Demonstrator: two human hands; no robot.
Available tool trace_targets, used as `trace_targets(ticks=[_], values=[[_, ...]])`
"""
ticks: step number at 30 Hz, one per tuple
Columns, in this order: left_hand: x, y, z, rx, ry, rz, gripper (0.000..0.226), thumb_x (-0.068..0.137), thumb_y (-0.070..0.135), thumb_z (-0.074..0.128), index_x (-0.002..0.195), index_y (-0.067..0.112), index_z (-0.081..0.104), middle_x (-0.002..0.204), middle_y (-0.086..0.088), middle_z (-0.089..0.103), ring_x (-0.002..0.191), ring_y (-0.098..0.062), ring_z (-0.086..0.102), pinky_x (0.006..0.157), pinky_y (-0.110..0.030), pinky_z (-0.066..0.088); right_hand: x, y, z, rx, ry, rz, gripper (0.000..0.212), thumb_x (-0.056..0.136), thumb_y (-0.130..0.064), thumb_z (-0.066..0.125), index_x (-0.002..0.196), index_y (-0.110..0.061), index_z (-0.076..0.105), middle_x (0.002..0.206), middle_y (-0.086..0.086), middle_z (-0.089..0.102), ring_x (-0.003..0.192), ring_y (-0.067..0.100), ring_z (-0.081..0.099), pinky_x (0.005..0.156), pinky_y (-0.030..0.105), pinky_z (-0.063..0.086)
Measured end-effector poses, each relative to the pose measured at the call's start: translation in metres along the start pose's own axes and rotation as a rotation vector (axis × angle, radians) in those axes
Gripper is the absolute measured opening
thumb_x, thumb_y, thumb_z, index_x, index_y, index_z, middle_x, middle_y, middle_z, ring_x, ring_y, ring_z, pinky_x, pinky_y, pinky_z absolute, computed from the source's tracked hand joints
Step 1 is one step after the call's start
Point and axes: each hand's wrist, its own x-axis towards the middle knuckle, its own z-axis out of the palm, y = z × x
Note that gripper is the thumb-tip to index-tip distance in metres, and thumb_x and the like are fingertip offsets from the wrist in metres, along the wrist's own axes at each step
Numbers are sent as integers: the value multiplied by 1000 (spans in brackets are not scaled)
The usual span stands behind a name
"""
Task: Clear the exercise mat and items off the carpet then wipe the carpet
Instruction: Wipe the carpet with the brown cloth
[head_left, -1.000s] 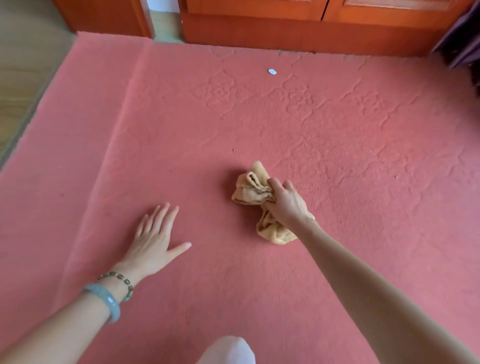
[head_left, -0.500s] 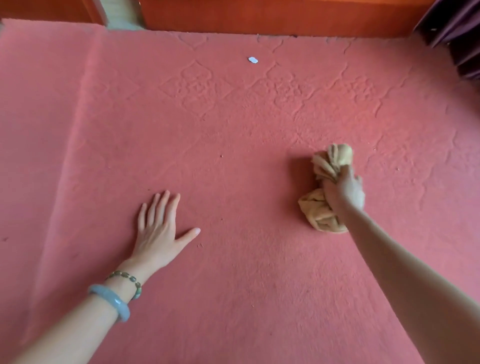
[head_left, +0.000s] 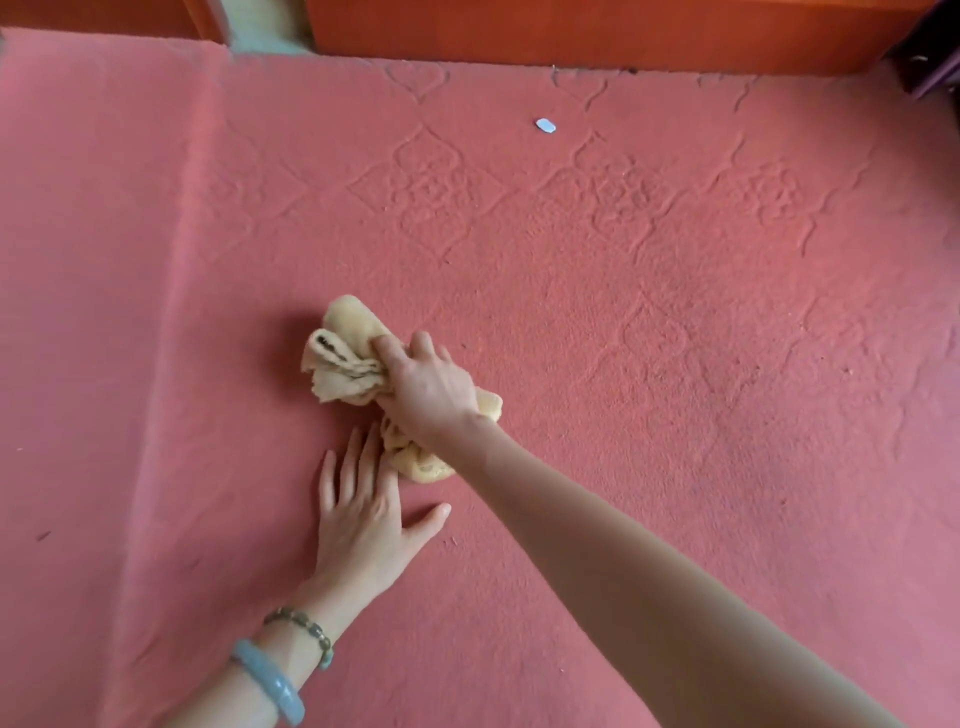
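Note:
A red embossed carpet (head_left: 675, 338) fills the view. My right hand (head_left: 423, 387) grips a crumpled yellow cloth (head_left: 343, 353) and presses it on the carpet at centre left. My left hand (head_left: 366, 512) lies flat on the carpet with straight fingers, just below the cloth, its fingertips close to the cloth's lower bunch. Two bracelets sit on the left wrist.
A small white scrap (head_left: 545, 125) lies on the carpet near the far edge. Orange wooden furniture (head_left: 571, 31) runs along the carpet's far side. A dark object (head_left: 935, 47) stands at the top right corner. A fold line runs down the carpet's left part.
My right hand has swept the cloth from the right side back to the left, ending just above my left hand. The left hand stays flat on the carpet.

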Motion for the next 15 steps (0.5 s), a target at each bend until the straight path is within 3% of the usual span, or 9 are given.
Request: trace_targets(ticks=[4, 9, 15], values=[[0, 0, -5, -43, -40, 0, 90, 72, 71, 40, 135, 7, 42, 144, -16, 42, 136, -29, 29, 113, -44, 10, 7, 61, -32, 66, 75, 203, 50, 88, -37, 56, 132, -25, 38, 117, 12, 43, 108, 36, 49, 79, 41, 45], [2, -1, -7, -33, -81, -16, 92, 84, 77, 15, 139, 7, 39, 147, -15, 38, 138, -28, 25, 114, -43, 6, -9, 196, -89, 20, 261, 595, 45, 87, -36, 56, 126, -20, 42, 115, 19, 46, 107, 42, 53, 82, 46, 45], [2, -2, 0, 21, -89, -11, 92, 84, 77, 14, 142, 9, 35, 150, -12, 34, 142, -25, 17, 114, -42, 4, -47, 298, -126, 6, 420, 994, 40, 87, -27, 50, 123, -12, 42, 120, 30, 45, 109, 50, 50, 88, 51, 43]])
